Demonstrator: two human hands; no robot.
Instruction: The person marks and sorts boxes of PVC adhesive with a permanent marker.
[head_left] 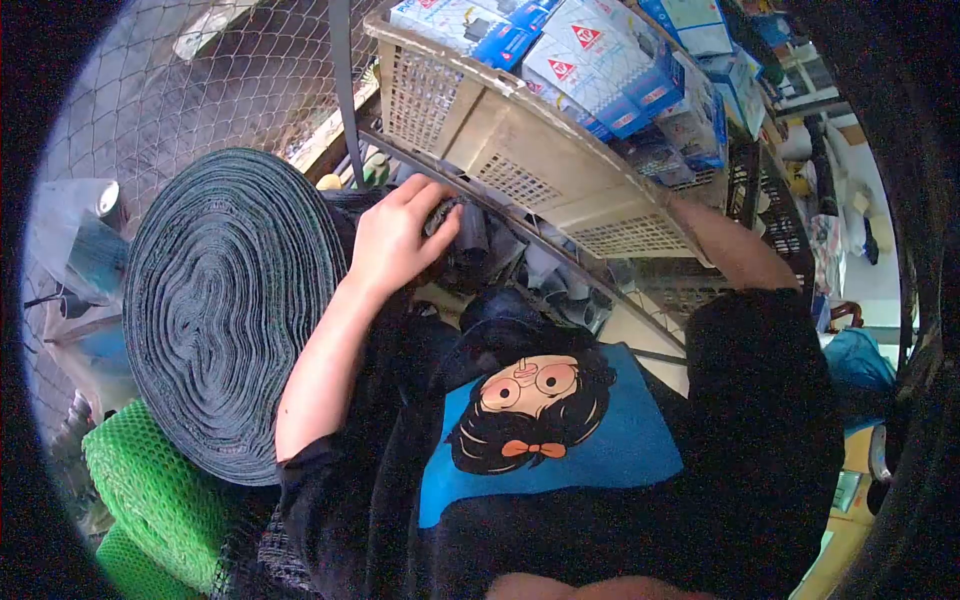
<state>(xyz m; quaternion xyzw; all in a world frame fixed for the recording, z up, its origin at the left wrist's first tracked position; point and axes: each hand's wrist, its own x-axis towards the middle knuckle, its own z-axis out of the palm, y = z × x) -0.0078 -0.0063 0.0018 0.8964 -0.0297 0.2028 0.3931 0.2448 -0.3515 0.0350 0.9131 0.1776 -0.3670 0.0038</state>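
Note:
My left hand (405,230) is closed, its fingers and thumb curled round a bit of dark, mesh-like netting (443,212). Beside that arm stands a big roll of dark grey netting (225,310), its coiled end facing me. My right forearm (735,240) reaches in behind the beige plastic crate (520,145), and the hand itself is hidden there. The crate sits tilted in view on a metal rack and holds several blue-and-white boxes (600,65) with red triangle marks.
Green mesh rolls (155,485) lie at the lower left. Wire netting (250,70) hangs along the far left side. A metal rack bar (540,235) runs under the crate, with dark pipe-like fittings (570,295) below it. Shelves with mixed goods stand at right.

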